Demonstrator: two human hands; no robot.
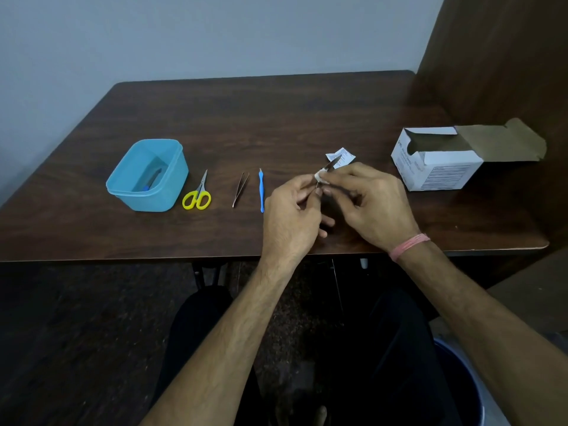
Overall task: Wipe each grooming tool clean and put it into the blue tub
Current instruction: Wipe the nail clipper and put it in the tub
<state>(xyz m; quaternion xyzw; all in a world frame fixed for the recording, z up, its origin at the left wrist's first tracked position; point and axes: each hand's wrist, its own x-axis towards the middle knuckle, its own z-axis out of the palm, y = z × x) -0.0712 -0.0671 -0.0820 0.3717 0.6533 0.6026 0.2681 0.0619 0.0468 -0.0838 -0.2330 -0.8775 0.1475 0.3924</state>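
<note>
It looks like a plain office or study cubicle: a dark wood-laminate desk [276, 112] pushed against a bare pale grey wall [184, 32], a brown wooden partition [507, 56] closing its right side, an opened white supply carton [439, 161] on top, and a bin [467, 388] underneath.

A dark wood-grain worktop [276, 118] stands against a pale grey-blue wall [184, 32]. At its right end sits a white cardboard box [436, 170], printed on its sides, its brown flap folded open toward the right. A brown wooden panel [507, 56] rises just beside that end. Below the worktop's near edge the floor [76, 333] is dark. In the lower right corner shows the rim of a dark blue bucket [473, 392].
</note>
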